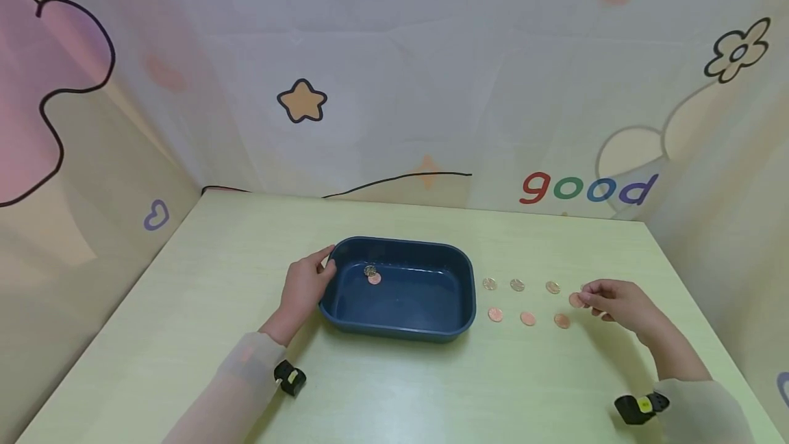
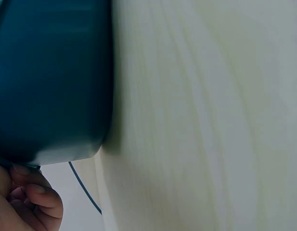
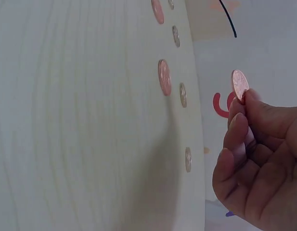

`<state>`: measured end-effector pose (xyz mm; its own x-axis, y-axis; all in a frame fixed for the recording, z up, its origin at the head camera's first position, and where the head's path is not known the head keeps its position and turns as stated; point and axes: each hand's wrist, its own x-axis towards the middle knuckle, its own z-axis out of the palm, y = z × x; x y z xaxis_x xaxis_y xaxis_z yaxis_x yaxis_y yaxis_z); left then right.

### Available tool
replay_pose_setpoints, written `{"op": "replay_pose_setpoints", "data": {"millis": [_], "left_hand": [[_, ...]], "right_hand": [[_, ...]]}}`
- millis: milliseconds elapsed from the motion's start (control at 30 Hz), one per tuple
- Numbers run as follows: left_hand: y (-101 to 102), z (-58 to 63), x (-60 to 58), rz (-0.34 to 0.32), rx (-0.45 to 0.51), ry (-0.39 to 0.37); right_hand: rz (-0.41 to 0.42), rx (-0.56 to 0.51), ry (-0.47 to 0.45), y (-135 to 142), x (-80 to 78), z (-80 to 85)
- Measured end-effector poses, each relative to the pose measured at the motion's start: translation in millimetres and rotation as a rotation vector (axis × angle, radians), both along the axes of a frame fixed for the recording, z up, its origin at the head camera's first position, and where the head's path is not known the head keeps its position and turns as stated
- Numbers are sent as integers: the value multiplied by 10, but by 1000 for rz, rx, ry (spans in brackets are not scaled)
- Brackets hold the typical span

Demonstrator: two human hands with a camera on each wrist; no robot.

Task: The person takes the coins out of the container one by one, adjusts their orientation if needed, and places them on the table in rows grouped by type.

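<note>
A dark blue rectangular tray [image 1: 397, 327] with raised walls stands on the table, and my left hand [image 1: 305, 286] grips its left rim. In the left wrist view, curled fingers [image 2: 47, 199] show at the tray's corner. Inside the tray, a copper coin [image 1: 374, 279] lies against a gold-toned coin [image 1: 370, 270]. My right hand [image 1: 622, 303] pinches a copper coin [image 3: 240, 85] between thumb and fingertips, raised above the table to the right of the tray. Below it lie copper coins [image 1: 561, 321] in a front row and paler, gold-toned coins [image 1: 553, 287] in a row behind.
The pale wood-grain table [image 1: 246, 238] ends at a printed cloth backdrop [image 1: 382, 88], which also hangs along both sides. Both coin rows run rightward from the tray's right wall. One pale coin is mostly hidden behind my right hand in the head view.
</note>
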<state>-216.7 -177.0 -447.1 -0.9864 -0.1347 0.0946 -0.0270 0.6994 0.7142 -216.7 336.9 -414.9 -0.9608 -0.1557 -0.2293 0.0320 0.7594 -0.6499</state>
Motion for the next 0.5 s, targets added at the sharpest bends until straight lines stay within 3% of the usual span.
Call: {"op": "replay_pose_setpoints", "data": {"millis": [500], "left_hand": [[-8,-10,18,2,5,6]], "right_hand": [[-71,96,-22,296,36,-189]]}}
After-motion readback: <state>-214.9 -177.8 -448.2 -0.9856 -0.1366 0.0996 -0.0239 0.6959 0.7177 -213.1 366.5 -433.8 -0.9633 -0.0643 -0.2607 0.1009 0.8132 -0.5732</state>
